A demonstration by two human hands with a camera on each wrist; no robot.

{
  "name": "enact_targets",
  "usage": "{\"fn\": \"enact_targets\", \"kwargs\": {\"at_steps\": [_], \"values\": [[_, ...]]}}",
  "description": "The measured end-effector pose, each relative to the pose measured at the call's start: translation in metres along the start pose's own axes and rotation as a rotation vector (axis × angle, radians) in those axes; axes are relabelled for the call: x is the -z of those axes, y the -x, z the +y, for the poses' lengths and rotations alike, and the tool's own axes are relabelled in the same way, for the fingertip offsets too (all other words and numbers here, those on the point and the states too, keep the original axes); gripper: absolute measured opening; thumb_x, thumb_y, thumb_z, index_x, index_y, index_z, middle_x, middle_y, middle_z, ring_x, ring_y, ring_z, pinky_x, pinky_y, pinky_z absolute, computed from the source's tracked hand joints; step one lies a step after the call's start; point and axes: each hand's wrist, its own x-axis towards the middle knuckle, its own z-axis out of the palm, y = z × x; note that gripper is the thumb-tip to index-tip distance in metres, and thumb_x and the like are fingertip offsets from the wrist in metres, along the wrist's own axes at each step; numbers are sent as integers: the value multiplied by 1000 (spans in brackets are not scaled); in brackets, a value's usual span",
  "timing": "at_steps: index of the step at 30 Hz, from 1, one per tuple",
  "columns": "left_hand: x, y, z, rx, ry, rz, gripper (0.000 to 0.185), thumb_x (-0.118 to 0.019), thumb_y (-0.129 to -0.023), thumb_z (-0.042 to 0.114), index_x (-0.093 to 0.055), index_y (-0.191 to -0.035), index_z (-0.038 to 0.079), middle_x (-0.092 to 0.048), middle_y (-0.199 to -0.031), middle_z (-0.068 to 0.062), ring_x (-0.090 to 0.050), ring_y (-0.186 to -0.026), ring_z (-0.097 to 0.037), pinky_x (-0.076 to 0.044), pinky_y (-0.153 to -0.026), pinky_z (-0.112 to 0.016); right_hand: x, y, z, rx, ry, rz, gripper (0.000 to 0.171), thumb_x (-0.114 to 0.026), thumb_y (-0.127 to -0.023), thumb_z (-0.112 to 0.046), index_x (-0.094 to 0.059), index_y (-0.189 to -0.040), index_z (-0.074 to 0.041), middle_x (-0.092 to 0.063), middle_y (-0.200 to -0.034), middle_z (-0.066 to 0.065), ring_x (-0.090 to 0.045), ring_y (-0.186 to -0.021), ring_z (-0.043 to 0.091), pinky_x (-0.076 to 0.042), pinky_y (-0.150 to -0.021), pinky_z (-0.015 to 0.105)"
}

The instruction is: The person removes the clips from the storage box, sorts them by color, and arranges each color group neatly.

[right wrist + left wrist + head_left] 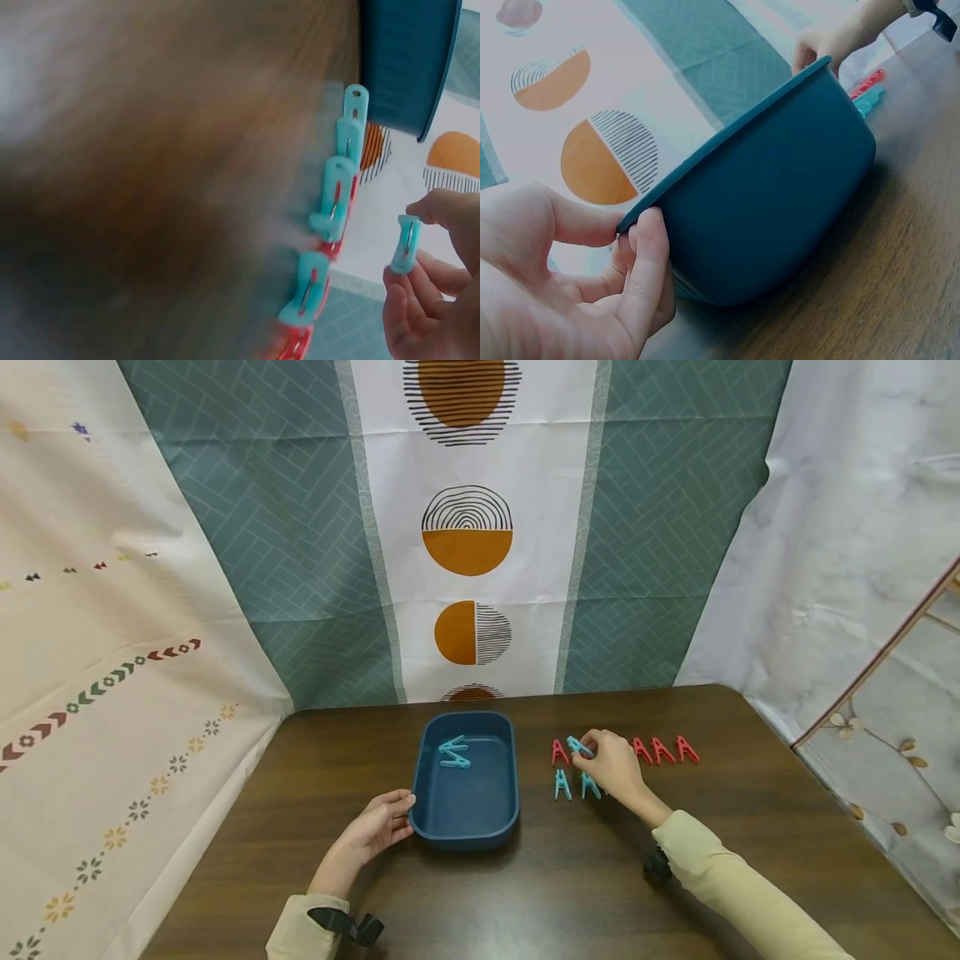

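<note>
At the left rim of a dark blue plastic bin [465, 842], my left hand [375, 827] pinches the edge between thumb and fingers, as the left wrist view [641, 206] also shows. Turquoise clothespins [454, 762] lie on the bin's floor toward the back. Right of the bin, my right hand [617, 768] holds a turquoise clothespin [406, 244] between thumb and fingertips, raised over the table. Below that hand are more turquoise clothespins [562, 785] on the wood. Behind them runs a row of red clothespins [663, 750], partly hidden by the right hand.
The brown wooden table [547, 893] ends at the back against a green and white patterned curtain [480, 635]. A cream cloth [112, 735] hangs at the left, and a marbled white cloth [847, 568] at the right.
</note>
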Motion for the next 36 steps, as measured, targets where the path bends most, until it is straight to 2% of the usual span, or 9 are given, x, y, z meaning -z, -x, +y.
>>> {"fn": "enact_targets", "kwargs": {"at_steps": [10,19,25,29,36], "values": [[1,0,0,0,6,-15,12,-49,-100,16,-51,-108,7,-60,-81,4,-58,-72,-7,-52,-68,-19,17,13,27,-67,41,42,23,-76,-79,-22,-68,-89,-4,-65,-74,9,-43,-49,13,-35,-44,27],[1,0,0,4,18,-18,10,-52,-99,17,-53,-104,9,-60,-81,5,-58,-72,-7,-53,-68,-19,26,21,38,-146,94,59,22,-73,-81,-23,-63,-84,-4,-57,-62,6,-40,-46,15,-30,-40,28],[3,1,-2,7,11,-13,11,-52,-99,18,-53,-105,9,-61,-81,4,-58,-72,-8,-52,-69,-19,33,23,39,-278,147,-60,32,-70,-83,-29,-49,-69,-9,-37,-54,0,-34,-46,15,-25,-40,26],[2,1,-1,5,14,-6,13,-54,-98,19,-53,-106,9,-61,-82,4,-58,-73,-8,-53,-69,-19,36,21,37,-352,168,-136,42,-69,-84,-30,-40,-59,-13,-30,-52,-3,-28,-47,13,-22,-41,25],[2,0,2,9,10,-17,13,-54,-98,18,-53,-106,8,-62,-82,4,-59,-72,-7,-53,-68,-19,40,20,37,-369,190,-204,50,-70,-84,-30,-35,-52,-16,-27,-48,-5,-24,-45,10,-19,-42,24]]}}
